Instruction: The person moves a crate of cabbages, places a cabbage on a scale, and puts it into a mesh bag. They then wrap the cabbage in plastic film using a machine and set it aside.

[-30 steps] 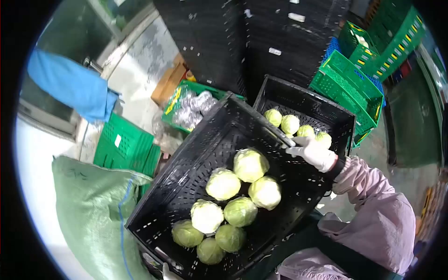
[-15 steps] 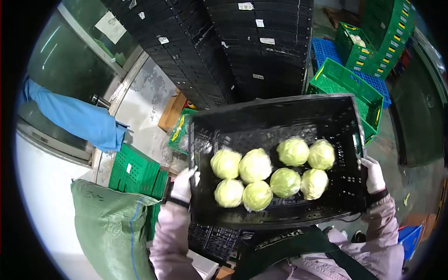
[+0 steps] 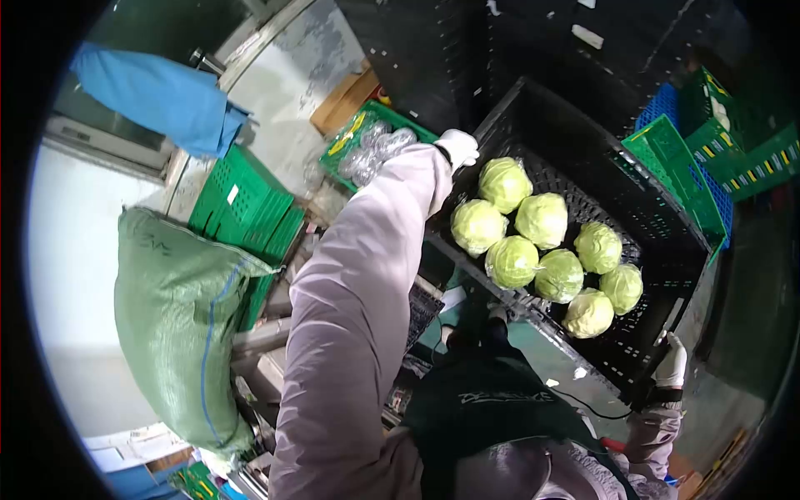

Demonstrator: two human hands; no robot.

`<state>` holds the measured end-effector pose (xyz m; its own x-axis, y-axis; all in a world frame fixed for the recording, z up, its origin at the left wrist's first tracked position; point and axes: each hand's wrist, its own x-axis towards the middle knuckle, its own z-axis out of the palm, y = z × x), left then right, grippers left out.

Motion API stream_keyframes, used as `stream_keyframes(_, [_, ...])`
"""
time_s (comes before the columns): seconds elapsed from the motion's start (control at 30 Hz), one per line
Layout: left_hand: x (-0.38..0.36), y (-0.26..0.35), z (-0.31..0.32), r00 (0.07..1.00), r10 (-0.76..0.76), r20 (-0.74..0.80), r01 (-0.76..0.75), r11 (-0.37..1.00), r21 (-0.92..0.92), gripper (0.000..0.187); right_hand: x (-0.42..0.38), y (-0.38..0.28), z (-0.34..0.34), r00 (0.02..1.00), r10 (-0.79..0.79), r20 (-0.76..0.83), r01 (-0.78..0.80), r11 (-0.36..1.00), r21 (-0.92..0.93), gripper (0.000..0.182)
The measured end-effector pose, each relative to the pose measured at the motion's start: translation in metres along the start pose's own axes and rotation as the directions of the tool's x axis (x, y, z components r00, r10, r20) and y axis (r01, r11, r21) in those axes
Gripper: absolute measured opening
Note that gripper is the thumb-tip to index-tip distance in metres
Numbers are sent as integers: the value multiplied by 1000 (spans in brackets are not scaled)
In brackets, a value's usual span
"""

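Observation:
Between my two gloved hands hangs a black plastic crate (image 3: 575,158), turned at a slant with its right end lower in view. Several pale green cabbages (image 3: 542,221) in clear wrap sit on its floor. My left hand (image 3: 458,150), arm stretched far forward, grips the rim at the left end. At the near right end my right hand (image 3: 670,363) is closed on the crate's edge. The undersides of both hands' fingers are partly hidden by the crate wall.
Tall stacks of black crates (image 3: 550,42) stand ahead. Green crates (image 3: 675,158) lie at the right. To the left are a full green sack (image 3: 175,317), stacked green crates (image 3: 242,200) and a green crate with clear plastic wrap (image 3: 375,150).
The crate has swung clockwise and moved right, its left end going forward and its right end coming nearer. Both hands kept hold, and the cabbages shifted along with it.

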<state>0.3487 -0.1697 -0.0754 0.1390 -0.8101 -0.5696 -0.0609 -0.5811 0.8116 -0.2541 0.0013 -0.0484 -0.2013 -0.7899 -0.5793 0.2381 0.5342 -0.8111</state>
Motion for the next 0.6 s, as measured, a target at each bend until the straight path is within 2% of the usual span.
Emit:
stream_keyframes(0.03, [-1,-5,-1,999,36,24,-39,994,105,21,-1,1,-4,1000,12,10,-12,1000,-18,14])
stream_keyframes(0.1, [-15,-22,-13,967,254,36,-256,951,174,32,1,0,-9,995,-8,97,16,997,-80,13])
stream_keyframes(0.13, [-8,-36,-20,973,230,29,-232,971,50,49,6,3,-16,998,-1,65,5,998,-69,11])
stream_keyframes(0.17, [-38,-28,-25,967,253,18,-252,947,198,54,4,2,-23,997,0,80,7,996,-84,11])
stream_keyframes(0.2, [-63,-27,-32,975,224,15,-218,931,293,55,2,0,-30,998,13,62,-1,981,-193,14])
stream_keyframes(0.23, [-79,-32,-39,982,191,10,-180,906,383,55,1,-3,-31,999,23,43,-9,953,-303,20])
stream_keyframes(0.27, [-93,-43,-45,971,237,-18,-204,870,449,55,-9,-2,-22,988,18,-155,-77,917,-390,41])
stream_keyframes(0.3, [-107,-55,-51,972,235,-6,-160,679,717,55,-22,-6,-15,987,11,-162,-90,868,-489,57])
stream_keyframes(0.37, [-122,-101,-59,987,159,29,-156,891,427,54,-17,3,-42,999,43,-16,-44,777,-628,61])
stream_keyframes(0.4, [-134,-120,-59,975,223,-13,-212,941,262,53,10,31,-87,976,-210,60,199,738,-645,60])
stream_keyframes(0.43, [-151,-141,-56,959,277,-67,-270,958,91,51,-4,31,-75,892,-408,194,424,608,-672,57])
stream_keyframes(0.47, [-175,-150,-50,972,147,-186,-164,983,-85,40,-34,24,-36,841,-502,201,496,571,-654,54])
stream_keyframes(0.5, [-183,-193,-46,946,233,-226,-311,848,-428,32,-79,8,33,782,-590,202,563,529,-635,51])
stream_keyframes(0.53, [-185,-236,-37,926,143,-349,-323,780,-537,27,-113,-4,83,788,-547,282,590,543,-598,48])
stream_keyframes(0.57, [-204,-266,-20,867,-6,-498,-310,776,-549,25,-140,-10,125,785,-500,366,615,556,-558,45])
stream_keyframes(0.6, [-214,-321,-8,843,-16,-538,-355,736,-577,24,-160,-6,159,817,-350,458,560,670,-487,43])
